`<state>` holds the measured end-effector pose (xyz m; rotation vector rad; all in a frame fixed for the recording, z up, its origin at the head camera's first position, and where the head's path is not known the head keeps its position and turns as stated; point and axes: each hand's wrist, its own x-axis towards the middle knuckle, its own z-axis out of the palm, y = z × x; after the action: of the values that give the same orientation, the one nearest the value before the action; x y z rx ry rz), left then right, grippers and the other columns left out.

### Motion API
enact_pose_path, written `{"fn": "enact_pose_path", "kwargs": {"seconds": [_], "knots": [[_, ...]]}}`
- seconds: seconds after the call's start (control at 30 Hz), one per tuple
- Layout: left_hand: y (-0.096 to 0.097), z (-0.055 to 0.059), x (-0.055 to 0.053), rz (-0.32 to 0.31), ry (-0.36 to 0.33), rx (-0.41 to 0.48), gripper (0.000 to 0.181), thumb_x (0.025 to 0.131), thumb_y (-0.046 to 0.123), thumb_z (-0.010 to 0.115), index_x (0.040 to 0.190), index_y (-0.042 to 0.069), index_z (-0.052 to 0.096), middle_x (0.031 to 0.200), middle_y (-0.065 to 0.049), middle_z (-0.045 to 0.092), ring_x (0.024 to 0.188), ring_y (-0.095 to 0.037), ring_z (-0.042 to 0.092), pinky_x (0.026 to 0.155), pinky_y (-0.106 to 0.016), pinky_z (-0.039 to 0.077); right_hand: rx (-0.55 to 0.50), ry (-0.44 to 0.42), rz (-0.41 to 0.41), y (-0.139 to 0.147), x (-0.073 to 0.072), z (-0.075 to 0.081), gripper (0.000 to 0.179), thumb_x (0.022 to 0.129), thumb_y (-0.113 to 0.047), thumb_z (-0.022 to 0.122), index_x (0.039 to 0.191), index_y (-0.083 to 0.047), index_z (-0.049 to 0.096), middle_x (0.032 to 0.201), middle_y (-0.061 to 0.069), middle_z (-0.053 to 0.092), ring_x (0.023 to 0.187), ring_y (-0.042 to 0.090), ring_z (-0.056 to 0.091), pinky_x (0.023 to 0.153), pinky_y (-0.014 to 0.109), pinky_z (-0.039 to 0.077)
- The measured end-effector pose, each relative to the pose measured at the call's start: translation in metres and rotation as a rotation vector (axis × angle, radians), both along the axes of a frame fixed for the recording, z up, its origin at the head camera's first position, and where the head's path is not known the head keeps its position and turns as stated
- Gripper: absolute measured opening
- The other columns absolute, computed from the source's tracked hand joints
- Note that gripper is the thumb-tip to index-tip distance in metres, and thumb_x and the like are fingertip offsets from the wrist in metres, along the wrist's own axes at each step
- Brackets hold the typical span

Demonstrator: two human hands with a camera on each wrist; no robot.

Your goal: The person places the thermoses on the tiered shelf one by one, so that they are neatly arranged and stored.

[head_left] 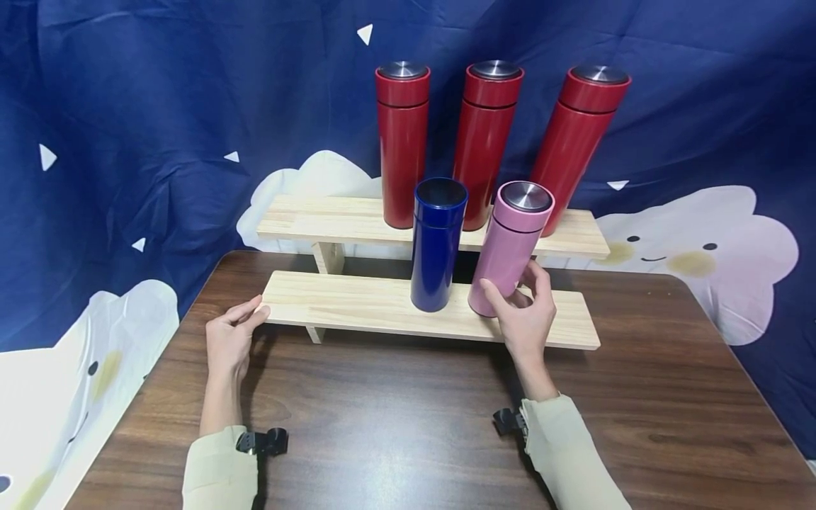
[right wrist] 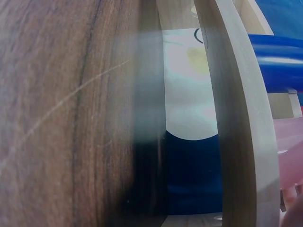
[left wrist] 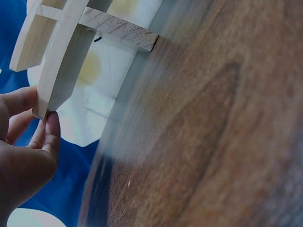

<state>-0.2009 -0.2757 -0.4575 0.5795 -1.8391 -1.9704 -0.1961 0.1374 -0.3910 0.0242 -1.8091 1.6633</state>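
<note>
A pink thermos bottle (head_left: 506, 258) with a silver lid stands on the lower board (head_left: 357, 301) of a two-tier wooden shelf. My right hand (head_left: 528, 322) grips it low down, thumb in front and fingers at its right side. To its left, a blue thermos bottle (head_left: 438, 255) is upright on the same board. My left hand (head_left: 232, 340) pinches that board's left end; in the left wrist view, fingers of this hand (left wrist: 28, 156) lie on both faces of the board. Only a sliver of the right hand (right wrist: 294, 208) shows in the right wrist view, beside the pink bottle (right wrist: 289, 146).
Three tall red thermos bottles, left (head_left: 404, 156), middle (head_left: 487, 142) and right (head_left: 576, 134), stand on the upper board (head_left: 319, 216). The shelf sits near the back of a brown wooden table (head_left: 395, 425). Behind hangs a blue curtain (head_left: 159, 106) with cloud prints.
</note>
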Motion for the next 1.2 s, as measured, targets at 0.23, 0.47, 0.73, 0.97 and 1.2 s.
{"fn": "enact_pose_path", "kwargs": {"seconds": [0.23, 0.47, 0.73, 0.97, 1.2], "knots": [[0.001, 0.0007, -0.0004, 0.005, 0.017, 0.009, 0.031, 0.083, -0.011, 0.076, 0.113, -0.003, 0.074, 0.115, -0.011, 0.073, 0.105, -0.012, 0.067, 0.089, -0.016, 0.052, -0.002, 0.008, 0.007, 0.0006, -0.0002, -0.0003, 0.064, 0.078, 0.004, 0.084, 0.135, 0.008, 0.055, 0.116, 0.009, 0.063, 0.104, 0.018, 0.059, 0.084, 0.024, 0.056], [0.0002, 0.0033, 0.0013, -0.003, 0.029, -0.001, 0.034, 0.083, -0.009, 0.077, 0.116, -0.007, 0.071, 0.107, -0.004, 0.075, 0.104, -0.011, 0.067, 0.088, -0.016, 0.053, -0.018, 0.022, 0.01, -0.0004, 0.0001, -0.0015, 0.062, 0.077, 0.004, 0.084, 0.133, 0.007, 0.057, 0.114, 0.008, 0.064, 0.103, 0.022, 0.059, 0.082, 0.023, 0.056], [-0.0015, 0.0028, 0.0016, 0.01, -0.001, 0.01, 0.033, 0.082, -0.01, 0.077, 0.114, -0.005, 0.073, 0.113, -0.009, 0.074, 0.105, -0.012, 0.066, 0.088, -0.016, 0.053, -0.013, 0.007, 0.016, -0.0019, 0.0011, -0.0015, 0.064, 0.078, 0.004, 0.084, 0.134, 0.009, 0.054, 0.114, 0.004, 0.062, 0.103, 0.022, 0.059, 0.083, 0.023, 0.056], [-0.0008, 0.0029, 0.0003, 0.008, -0.015, -0.01, 0.033, 0.083, -0.008, 0.077, 0.115, -0.004, 0.073, 0.117, -0.01, 0.073, 0.107, -0.013, 0.065, 0.088, -0.016, 0.053, 0.002, -0.01, 0.016, -0.0016, 0.0011, -0.0005, 0.066, 0.078, 0.003, 0.084, 0.136, 0.009, 0.053, 0.116, 0.006, 0.061, 0.103, 0.016, 0.058, 0.085, 0.026, 0.055], [-0.0012, 0.0059, 0.0023, 0.003, -0.066, -0.21, 0.033, 0.086, 0.002, 0.078, 0.119, 0.0, 0.074, 0.122, -0.013, 0.07, 0.103, -0.01, 0.063, 0.084, -0.012, 0.05, 0.037, -0.033, 0.023, 0.0013, 0.0034, 0.0008, 0.068, 0.079, 0.001, 0.083, 0.138, 0.009, 0.05, 0.123, 0.016, 0.06, 0.11, 0.016, 0.056, 0.098, 0.036, 0.05]]}}
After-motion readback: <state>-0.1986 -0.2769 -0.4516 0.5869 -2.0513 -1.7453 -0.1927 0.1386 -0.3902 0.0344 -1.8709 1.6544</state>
